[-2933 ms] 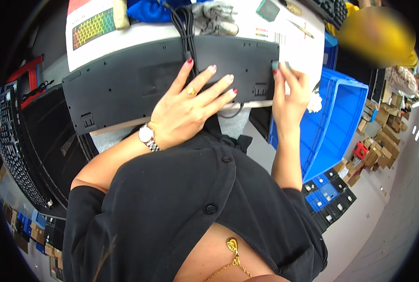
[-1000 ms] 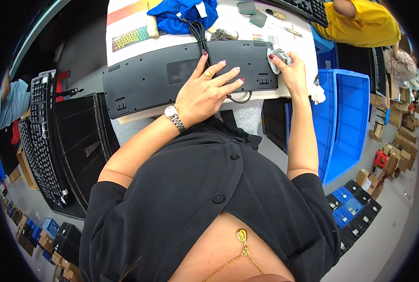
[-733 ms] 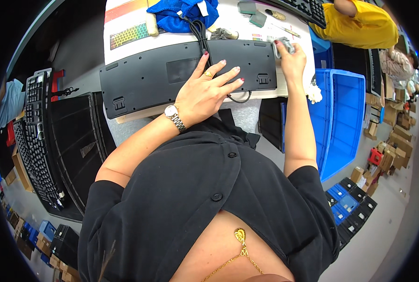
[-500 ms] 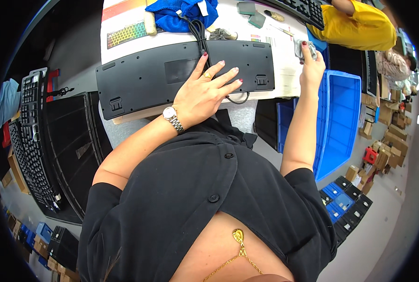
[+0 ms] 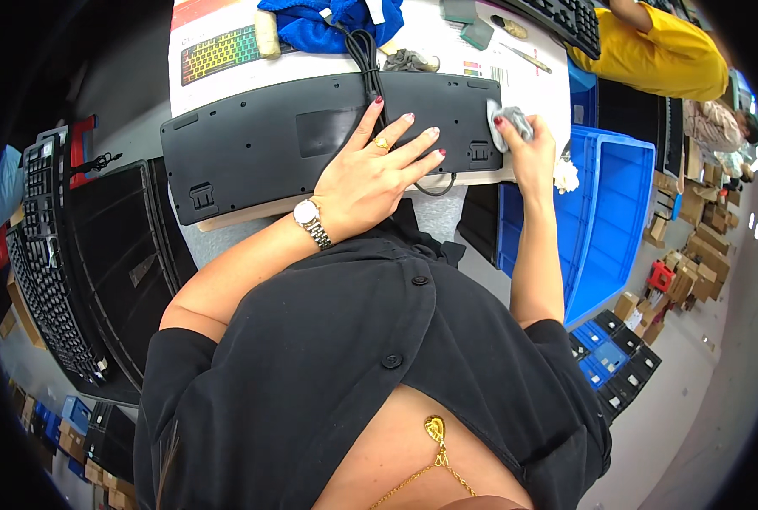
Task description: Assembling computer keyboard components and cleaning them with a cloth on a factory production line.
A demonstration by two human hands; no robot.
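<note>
A black keyboard [image 5: 268, 136] lies face down on the table, its underside with two flip feet showing. My left hand [image 5: 368, 174] rests on its middle, fingers spread and pressing lightly on the casing. The bundled black cable [image 5: 362, 53] runs up from behind my fingers toward the far side. In my right hand [image 5: 532, 153] is a crumpled grey cloth [image 5: 508, 127], pinched at the keyboard's right end and touching its edge. The cloth's far side is partly hidden by my fingers.
Beyond the keyboard lie a blue towel [image 5: 328, 25], a grey rag [image 5: 411, 60], green sponge blocks [image 5: 476, 34] and a thin tool [image 5: 525, 58]. Another keyboard [image 5: 557, 24] sits far right, near a person in yellow [image 5: 659, 55]. Blue crates [image 5: 610, 221] stand right; stacked keyboards [image 5: 52, 272] left.
My right hand has moved left and nearer, bringing the grey cloth from the table's right side onto the keyboard's right end. The left hand stays on the keyboard.
</note>
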